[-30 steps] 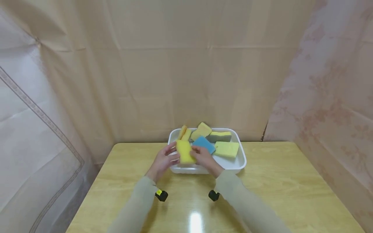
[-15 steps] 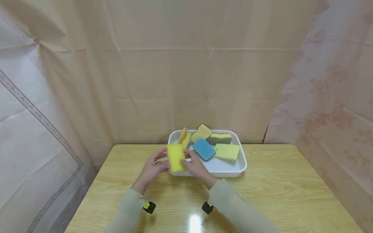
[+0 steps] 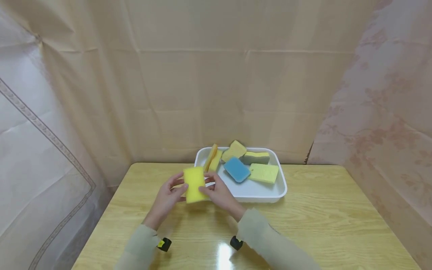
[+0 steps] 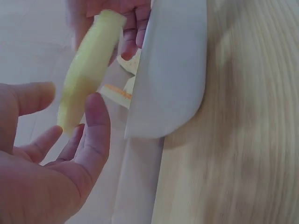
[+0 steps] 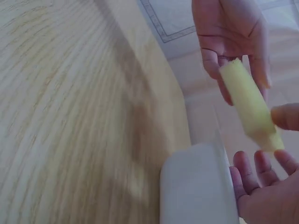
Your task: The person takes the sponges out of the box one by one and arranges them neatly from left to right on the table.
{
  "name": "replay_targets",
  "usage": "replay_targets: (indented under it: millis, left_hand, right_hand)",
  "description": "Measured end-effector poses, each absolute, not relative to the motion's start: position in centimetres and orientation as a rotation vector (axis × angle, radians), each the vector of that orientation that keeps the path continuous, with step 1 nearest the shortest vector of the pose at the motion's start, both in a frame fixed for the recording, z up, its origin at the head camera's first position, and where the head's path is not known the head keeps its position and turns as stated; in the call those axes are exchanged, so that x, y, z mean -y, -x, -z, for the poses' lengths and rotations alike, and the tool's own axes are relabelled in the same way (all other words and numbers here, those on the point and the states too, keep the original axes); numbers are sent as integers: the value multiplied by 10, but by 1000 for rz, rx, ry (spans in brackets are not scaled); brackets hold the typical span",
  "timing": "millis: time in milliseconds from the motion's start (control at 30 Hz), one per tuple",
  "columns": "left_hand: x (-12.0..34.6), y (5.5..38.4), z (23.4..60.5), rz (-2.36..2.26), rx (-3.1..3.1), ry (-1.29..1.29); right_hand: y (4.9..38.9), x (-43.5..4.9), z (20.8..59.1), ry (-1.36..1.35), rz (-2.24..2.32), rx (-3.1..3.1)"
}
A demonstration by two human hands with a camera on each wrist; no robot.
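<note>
A yellow sponge [image 3: 194, 183] is held up just beyond the left front corner of a white tray [image 3: 260, 199]. My left hand [image 3: 167, 195] holds its left edge, thumb in front and fingers behind. On the opposite edge, my right hand [image 3: 221, 194] pinches it between thumb and fingers. The left wrist view shows the sponge [image 4: 88, 74] edge-on, between the fingers of both hands. In the right wrist view the right thumb lies against one face of the sponge [image 5: 247, 100].
Inside the tray lie a blue sponge [image 3: 237, 170], a pale yellow sponge [image 3: 264, 173], a yellow-and-grey sponge [image 3: 256, 158], a yellow bumpy-shaped sponge [image 3: 234, 150], and upright ones [image 3: 215, 161] at its left end. The wooden table [image 3: 314, 210] meets a beige curtain [image 3: 189, 82] at the back.
Both hands have carried the yellow sponge left and toward the person, from over the tray to beyond its front left corner. The other sponges stay in the tray.
</note>
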State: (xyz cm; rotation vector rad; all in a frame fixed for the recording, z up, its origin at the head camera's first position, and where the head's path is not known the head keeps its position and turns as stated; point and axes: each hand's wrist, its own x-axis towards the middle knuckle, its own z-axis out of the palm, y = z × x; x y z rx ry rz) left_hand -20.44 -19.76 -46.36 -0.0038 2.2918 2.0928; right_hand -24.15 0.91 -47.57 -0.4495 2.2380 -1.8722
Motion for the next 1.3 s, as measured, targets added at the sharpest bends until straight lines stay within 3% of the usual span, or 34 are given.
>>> replay_targets:
  millis: [267, 600, 1300]
  left_hand:
    - [214, 188, 466, -2021, -2366, 104]
    - [236, 168, 469, -1858, -2451, 81]
    - [260, 159, 492, -1666, -2475, 115]
  right_hand:
    - [230, 5, 487, 582, 1868, -2302]
    - [212, 15, 491, 567, 1734, -2331]
    - [199, 36, 503, 424, 1746, -1986]
